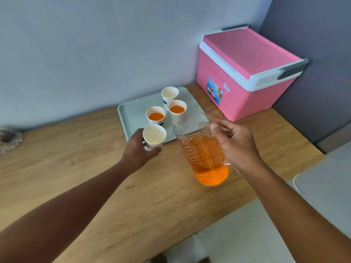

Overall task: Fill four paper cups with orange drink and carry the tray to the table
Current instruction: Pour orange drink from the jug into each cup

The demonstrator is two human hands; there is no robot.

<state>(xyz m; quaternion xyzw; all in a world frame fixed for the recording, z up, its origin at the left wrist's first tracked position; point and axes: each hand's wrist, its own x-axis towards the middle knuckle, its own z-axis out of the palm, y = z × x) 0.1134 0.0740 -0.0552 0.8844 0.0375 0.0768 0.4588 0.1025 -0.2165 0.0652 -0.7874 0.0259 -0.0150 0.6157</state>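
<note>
A pale green tray lies on the wooden counter against the wall. On it stand two paper cups holding orange drink and one empty paper cup at the back. My left hand grips a second empty paper cup above the tray's front edge. My right hand grips the handle of a clear measuring jug, about half full of orange drink and held upright just right of that cup.
A pink cooler box with a white-rimmed lid stands in the back right corner beside the tray. A glass dish sits at the counter's far left. The counter's front edge runs diagonally, with pale floor below.
</note>
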